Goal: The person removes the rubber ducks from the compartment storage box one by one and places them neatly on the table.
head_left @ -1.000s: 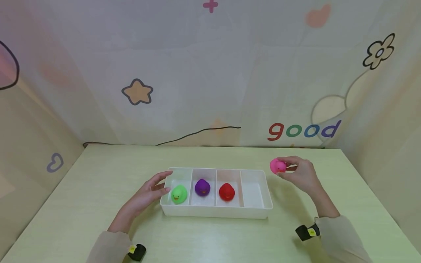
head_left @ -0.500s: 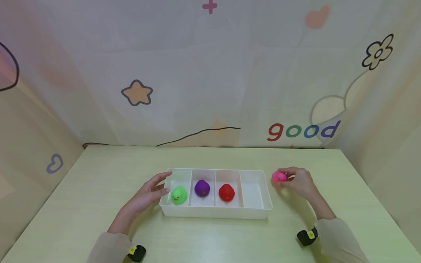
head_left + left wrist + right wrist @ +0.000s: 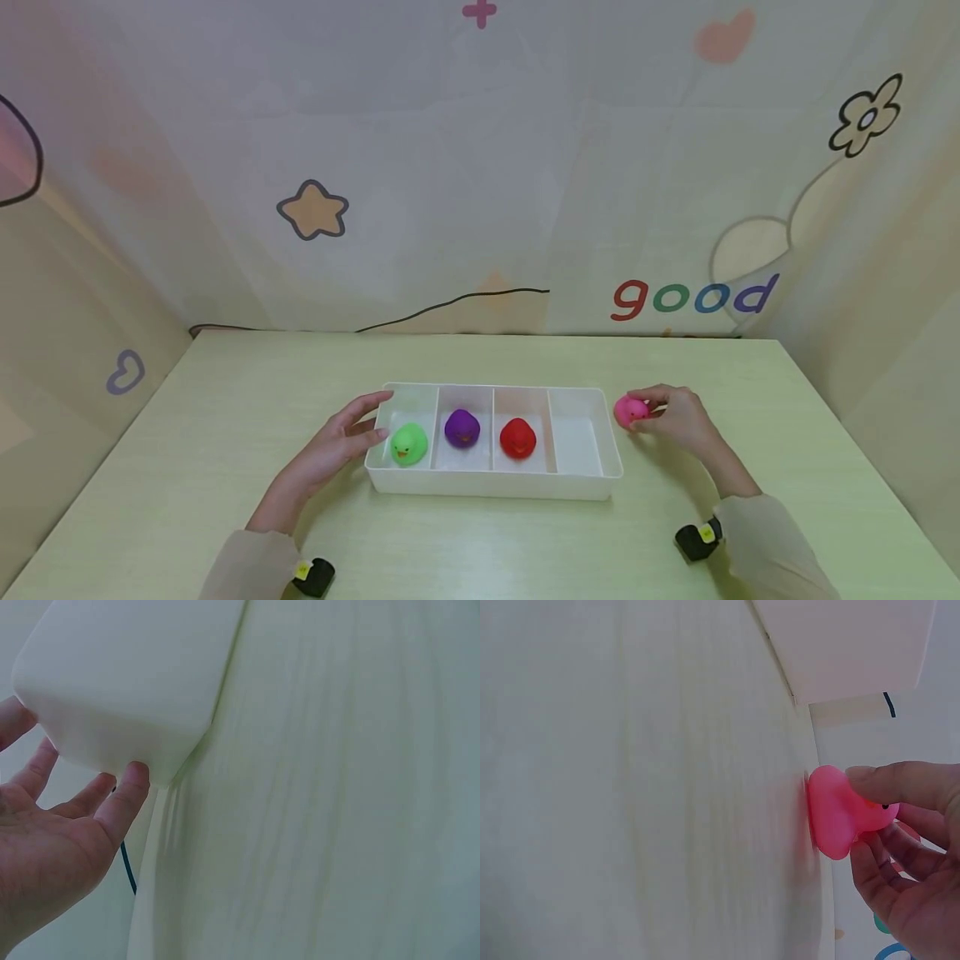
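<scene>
Pink duck set on the table, just right of the tray.

The right hand (image 3: 678,417) pinches the pink duck (image 3: 631,410) between thumb and fingertips; in the right wrist view its base looks to be touching the table (image 3: 225,433), just off the tray's (image 3: 600,483) right end. The left hand (image 3: 337,446) lies relaxed, fingers loosely spread, fingertips (image 3: 135,776) touching the tray's left end beside the green duck (image 3: 408,443). The purple duck (image 3: 462,427) and red duck (image 3: 517,438) sit further toward the right hand, then an empty slot. To do this well, I judge: seat the duck flat and upright before loosening the pinch, and keep the left hand steadying the tray.
</scene>
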### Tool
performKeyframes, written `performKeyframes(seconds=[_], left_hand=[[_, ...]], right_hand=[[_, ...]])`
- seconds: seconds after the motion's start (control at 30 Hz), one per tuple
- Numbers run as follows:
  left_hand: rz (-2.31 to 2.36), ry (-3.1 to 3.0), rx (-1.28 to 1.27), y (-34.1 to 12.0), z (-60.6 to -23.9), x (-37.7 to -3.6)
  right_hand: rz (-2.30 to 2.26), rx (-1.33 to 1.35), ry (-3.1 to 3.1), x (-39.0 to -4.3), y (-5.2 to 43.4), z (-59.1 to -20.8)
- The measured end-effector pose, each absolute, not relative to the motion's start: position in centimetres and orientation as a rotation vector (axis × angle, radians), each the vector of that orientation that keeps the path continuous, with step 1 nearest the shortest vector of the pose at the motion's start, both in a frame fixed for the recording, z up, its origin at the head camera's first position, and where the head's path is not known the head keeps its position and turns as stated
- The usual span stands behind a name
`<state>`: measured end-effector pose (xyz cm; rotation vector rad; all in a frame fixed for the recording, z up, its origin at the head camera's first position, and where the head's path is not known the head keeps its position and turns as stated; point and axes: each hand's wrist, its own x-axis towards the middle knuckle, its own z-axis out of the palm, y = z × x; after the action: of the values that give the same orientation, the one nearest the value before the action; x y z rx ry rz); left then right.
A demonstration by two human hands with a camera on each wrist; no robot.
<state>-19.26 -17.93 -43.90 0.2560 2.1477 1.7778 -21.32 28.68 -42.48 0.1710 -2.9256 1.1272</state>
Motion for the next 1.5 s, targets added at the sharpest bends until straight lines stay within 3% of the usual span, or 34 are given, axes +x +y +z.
performKeyframes(seconds=[0.87, 1.5], left_hand=[[1.776, 2.146, 0.267, -17.8, -43.5, -19.1], [1.784, 2.150, 0.257, -17.7, -43.6, -19.0]], right_hand=[[1.275, 0.239, -2.836, -20.3, 29.3, -41.3], [1.406, 0.510, -2.710, -18.2, 22.7, -38.6]])
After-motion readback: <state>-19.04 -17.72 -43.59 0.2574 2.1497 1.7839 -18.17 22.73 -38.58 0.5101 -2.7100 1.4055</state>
